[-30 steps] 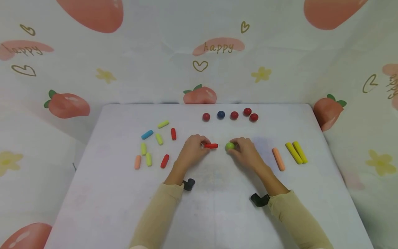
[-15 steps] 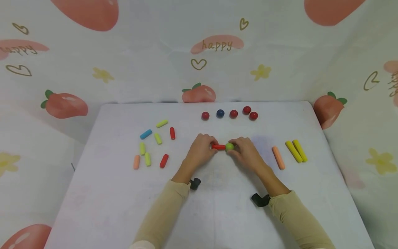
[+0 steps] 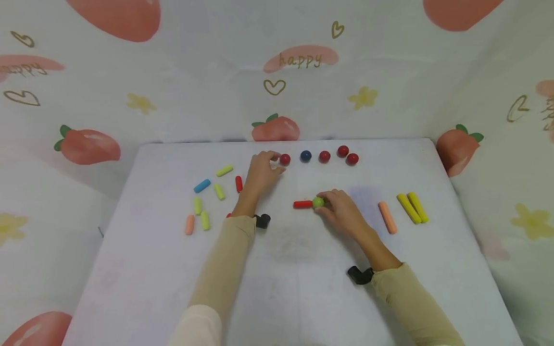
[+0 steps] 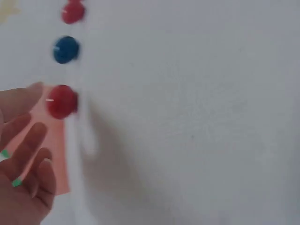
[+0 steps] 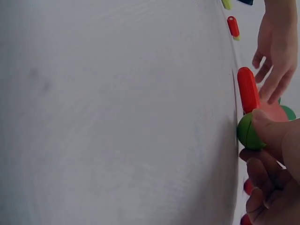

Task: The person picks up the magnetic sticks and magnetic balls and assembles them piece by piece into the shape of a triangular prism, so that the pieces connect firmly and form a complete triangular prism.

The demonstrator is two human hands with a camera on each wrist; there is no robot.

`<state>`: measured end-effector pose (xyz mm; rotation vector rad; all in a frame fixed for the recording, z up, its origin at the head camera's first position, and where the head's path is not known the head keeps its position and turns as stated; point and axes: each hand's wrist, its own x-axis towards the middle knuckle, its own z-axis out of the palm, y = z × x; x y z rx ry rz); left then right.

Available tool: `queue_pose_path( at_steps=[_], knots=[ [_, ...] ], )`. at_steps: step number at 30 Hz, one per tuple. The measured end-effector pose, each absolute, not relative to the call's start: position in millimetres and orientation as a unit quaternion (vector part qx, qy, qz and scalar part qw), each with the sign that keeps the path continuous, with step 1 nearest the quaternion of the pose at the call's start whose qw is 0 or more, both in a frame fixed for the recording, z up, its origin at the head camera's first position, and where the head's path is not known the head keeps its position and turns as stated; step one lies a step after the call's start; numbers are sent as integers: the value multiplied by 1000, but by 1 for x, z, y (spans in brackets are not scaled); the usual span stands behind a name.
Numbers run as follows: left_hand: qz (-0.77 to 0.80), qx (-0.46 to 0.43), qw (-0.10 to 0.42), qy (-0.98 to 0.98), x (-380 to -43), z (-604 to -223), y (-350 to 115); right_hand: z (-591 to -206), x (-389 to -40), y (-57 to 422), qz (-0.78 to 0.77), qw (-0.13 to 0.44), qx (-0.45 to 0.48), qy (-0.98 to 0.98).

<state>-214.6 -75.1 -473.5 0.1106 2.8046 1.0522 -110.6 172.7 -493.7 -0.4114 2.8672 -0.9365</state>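
At the back of the table, my left hand [image 3: 259,175] reaches beside the leftmost red ball [image 3: 284,159], thumb and fingers spread apart. In the left wrist view its fingertips are right by that red ball [image 4: 61,101], not closed round it. My right hand [image 3: 344,209] pinches a green ball [image 3: 318,202] near the middle of the table. A short red stick [image 3: 303,204] lies with one end against the green ball, pointing left. The right wrist view shows the thumb [image 5: 265,126] on the green ball [image 5: 248,133], with the red stick [image 5: 248,89] joined end-on to it.
A dark blue ball [image 3: 305,156] and several red balls [image 3: 324,156] line the back edge. Short yellow-green, blue, orange and red sticks [image 3: 202,186] lie at the left. One longer orange stick [image 3: 387,217] and two yellow sticks [image 3: 409,209] lie at the right.
My left hand brought the red stick rightward to the green ball, let go of it, and moved back to the leftmost red ball. My right hand stayed nearly in place, holding the green ball.
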Motion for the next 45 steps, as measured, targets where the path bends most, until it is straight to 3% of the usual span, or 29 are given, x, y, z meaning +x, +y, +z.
queue_pose_path(
  at_steps=[7,15,22,34,45],
  knots=[
    [276,59,28,959,-235,-481,-67,-493,-115,170,-306,56,-141,940],
    [283,64,30,957,-232,-485,-65,-496,-110,173,-305,52,-131,942],
    [315,51,69,945,-204,-473,-74,-496,-108,171,-287,20,-156,945],
    [330,47,115,936,-143,-476,-85,-489,-124,166,-253,51,-153,954],
    [364,37,123,922,-128,-487,-77,-489,-126,165,-251,59,-148,955]
  ],
)
